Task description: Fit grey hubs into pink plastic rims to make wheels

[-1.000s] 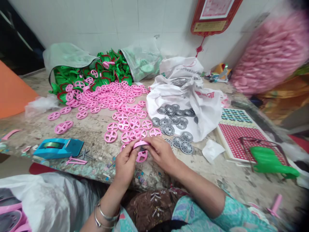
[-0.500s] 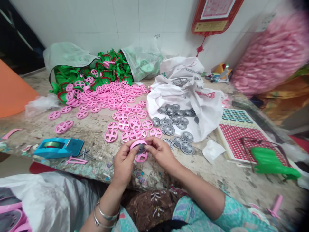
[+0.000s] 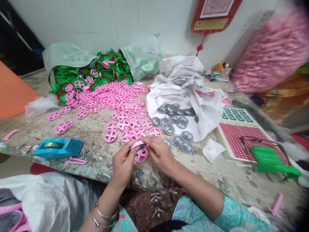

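Observation:
My left hand [image 3: 124, 162] and my right hand [image 3: 159, 153] meet at the table's front edge, both pinched on one pink wheel ring [image 3: 135, 145] with a grey piece partly hidden inside it. Just below the hands a pink spoked wheel [image 3: 141, 155] lies on the table. Behind them spreads a pile of several pink spoked wheels [image 3: 113, 103]. Right of the hands, several grey wheel discs [image 3: 175, 124] spill from a white plastic bag [image 3: 193, 96].
A bag of green and red plastic parts [image 3: 96, 69] lies at the back. A blue tape dispenser [image 3: 58, 147] sits front left. At the right are a patterned board [image 3: 235, 133], a green part [image 3: 272, 159] and a big bag of pink parts [image 3: 272, 51].
The hands have stayed in place, turning and pressing the pink ring between the fingers; its grey inside showed half a second ago and is more covered now.

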A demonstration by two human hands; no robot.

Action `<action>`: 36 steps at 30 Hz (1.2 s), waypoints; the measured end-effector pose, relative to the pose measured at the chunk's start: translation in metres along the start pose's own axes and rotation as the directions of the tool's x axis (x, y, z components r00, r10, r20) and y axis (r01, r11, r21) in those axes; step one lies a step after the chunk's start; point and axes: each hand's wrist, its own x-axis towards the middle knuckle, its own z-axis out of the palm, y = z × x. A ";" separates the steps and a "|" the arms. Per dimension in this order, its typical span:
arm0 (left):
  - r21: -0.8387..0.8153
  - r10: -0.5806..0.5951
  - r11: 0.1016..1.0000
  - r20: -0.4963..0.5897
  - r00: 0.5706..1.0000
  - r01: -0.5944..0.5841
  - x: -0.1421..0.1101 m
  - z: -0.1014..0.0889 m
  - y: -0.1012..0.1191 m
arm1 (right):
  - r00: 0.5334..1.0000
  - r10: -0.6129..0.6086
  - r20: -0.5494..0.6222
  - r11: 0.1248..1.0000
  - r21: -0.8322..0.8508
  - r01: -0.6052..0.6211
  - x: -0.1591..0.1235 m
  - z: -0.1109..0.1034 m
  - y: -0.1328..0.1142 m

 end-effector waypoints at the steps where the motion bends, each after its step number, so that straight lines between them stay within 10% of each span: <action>1: 0.020 0.013 1.000 -0.006 1.000 -0.012 0.000 0.000 0.000 | 1.000 -0.016 0.021 1.000 -0.011 0.016 0.000 -0.001 0.000; 6: -0.011 0.017 1.000 -0.056 0.998 -0.018 0.000 0.000 -0.002 | 0.991 0.135 0.002 0.982 0.135 -0.134 0.000 0.001 0.000; 19: 0.198 0.332 0.925 -0.007 0.943 -0.324 -0.002 -0.005 -0.019 | 0.975 -0.221 0.005 0.960 -0.176 0.219 -0.006 0.002 0.007; 25: 0.140 0.114 0.985 -0.072 0.991 -0.103 -0.001 -0.005 -0.017 | 0.982 -0.177 -0.062 0.980 -0.106 0.170 -0.004 -0.001 0.006; 30: 0.301 0.330 0.899 0.008 0.944 -0.317 0.000 -0.008 -0.016 | 0.978 -0.203 0.056 0.945 -0.249 0.210 -0.005 0.001 0.007; 36: 0.230 0.238 0.948 -0.047 0.970 -0.221 -0.002 -0.009 -0.018 | 0.988 -0.156 0.003 0.974 -0.165 0.155 -0.004 0.002 0.007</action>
